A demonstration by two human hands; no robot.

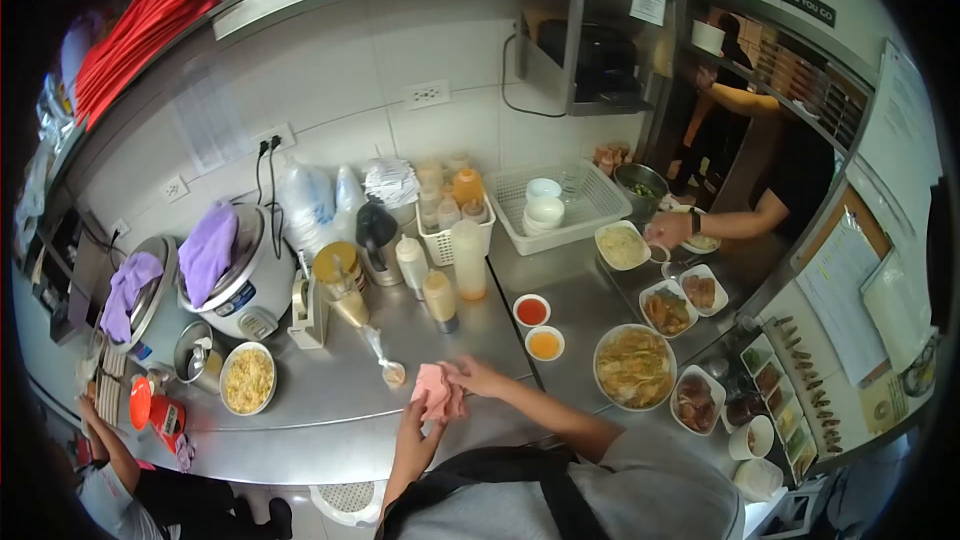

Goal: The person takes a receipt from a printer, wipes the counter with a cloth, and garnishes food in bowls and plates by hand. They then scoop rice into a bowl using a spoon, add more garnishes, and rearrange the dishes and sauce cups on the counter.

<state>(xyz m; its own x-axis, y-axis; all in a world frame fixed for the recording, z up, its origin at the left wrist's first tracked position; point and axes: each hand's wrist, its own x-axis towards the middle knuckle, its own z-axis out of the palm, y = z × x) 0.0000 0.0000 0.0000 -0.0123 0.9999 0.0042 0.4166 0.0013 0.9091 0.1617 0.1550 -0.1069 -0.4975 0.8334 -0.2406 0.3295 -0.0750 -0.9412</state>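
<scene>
A folded pink cloth [437,395] is held between my two hands over the front of the steel counter. My left hand [416,437] grips its lower side, fingers closed on the fabric. From the right, my right hand [474,378] pinches the cloth's upper corner. Just behind the cloth lies a clear piping bag [352,306] with a pale filling, its twisted end beside a small lump [394,374]. Two sauce cups, one red [531,311] and one orange [544,344], stand to the right of my hands.
Rice cookers [240,275], a rice bowl [248,380] and squeeze bottles [468,260] line the back and left. Filled dishes, including a large noodle bowl [635,368], stand right. A co-worker's hand [668,229] reaches in by a bowl; another person [120,475] stands at lower left.
</scene>
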